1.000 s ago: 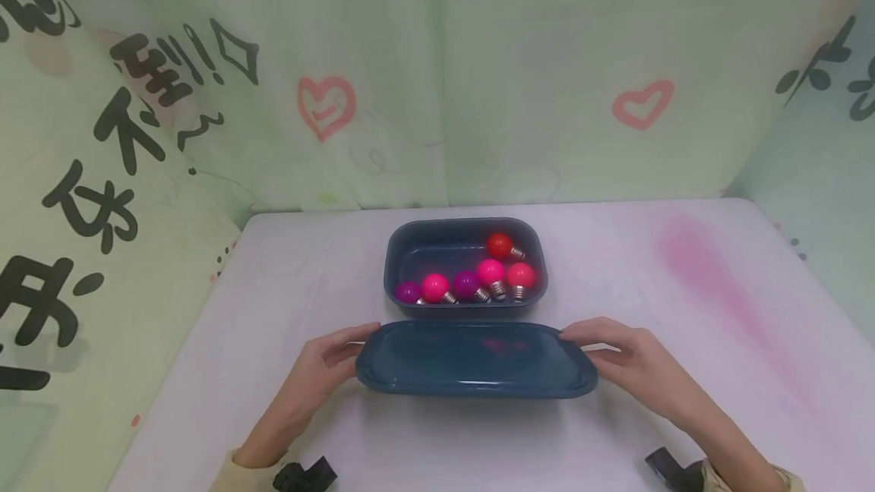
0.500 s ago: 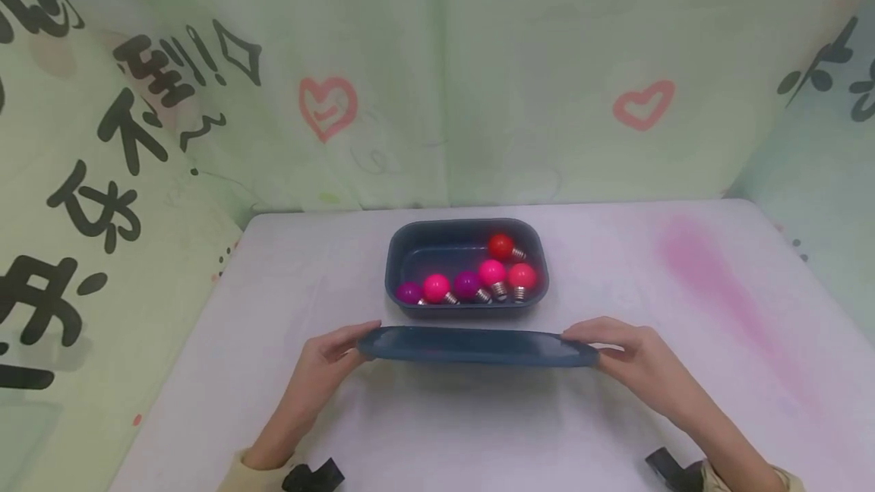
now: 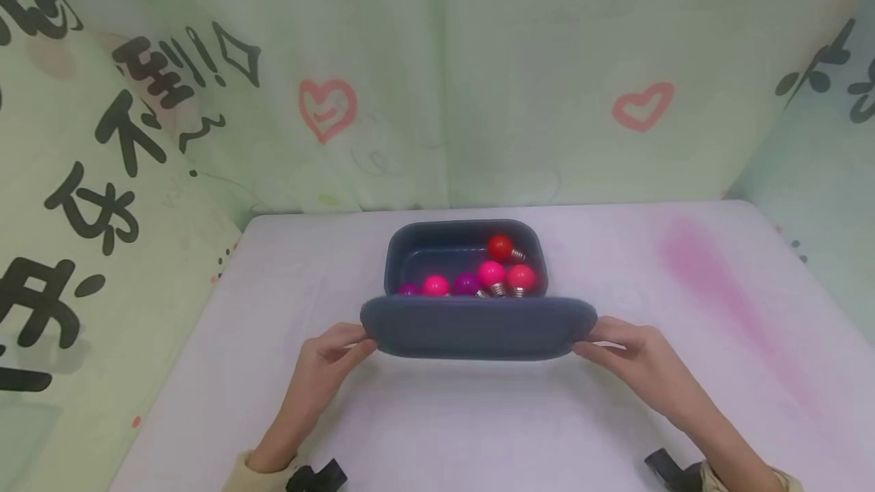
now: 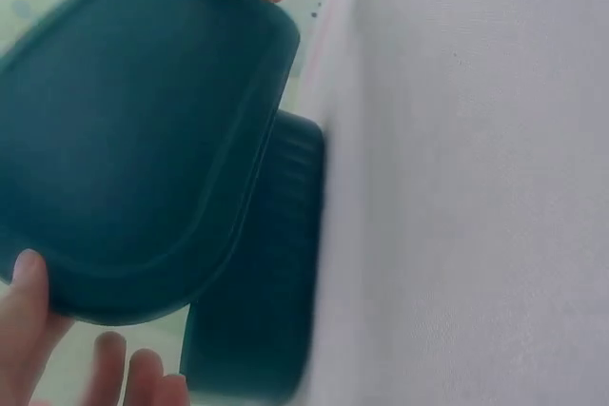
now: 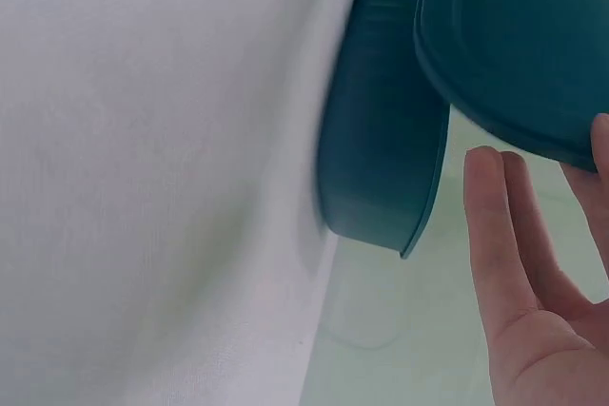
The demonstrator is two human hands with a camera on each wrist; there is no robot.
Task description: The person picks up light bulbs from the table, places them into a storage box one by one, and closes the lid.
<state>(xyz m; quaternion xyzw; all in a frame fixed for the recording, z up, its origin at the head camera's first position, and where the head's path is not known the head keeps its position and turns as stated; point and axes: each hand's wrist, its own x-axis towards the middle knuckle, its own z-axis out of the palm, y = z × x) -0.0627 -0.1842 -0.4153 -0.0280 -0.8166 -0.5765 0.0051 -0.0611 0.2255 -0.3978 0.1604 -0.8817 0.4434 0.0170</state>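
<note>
A dark blue lid (image 3: 478, 329) is tilted up on edge above the table, its broad face toward me. My left hand (image 3: 333, 359) pinches its left end between thumb and fingers. At the opposite end, my right hand (image 3: 632, 359) pinches it the same way. Just behind the lid stands an open dark blue box (image 3: 437, 238), its front wall hidden in the head view. Inside lie several small bulbs: a red bulb (image 3: 500, 248), pink ones such as this pink bulb (image 3: 491, 273), and a purple bulb (image 3: 467, 284). In the left wrist view, the lid (image 4: 133, 130) overlaps the box (image 4: 271, 263).
A white cloth-covered table (image 3: 472, 431) bears the box near its back edge, with a pink stain (image 3: 711, 287) at right. Pale green curtains (image 3: 533, 97) hang behind and at both sides.
The lid has tipped from nearly flat, past edge-on, to upright, its other face now toward me. It now covers the box's front rim. Both hands keep hold and have barely moved.
</note>
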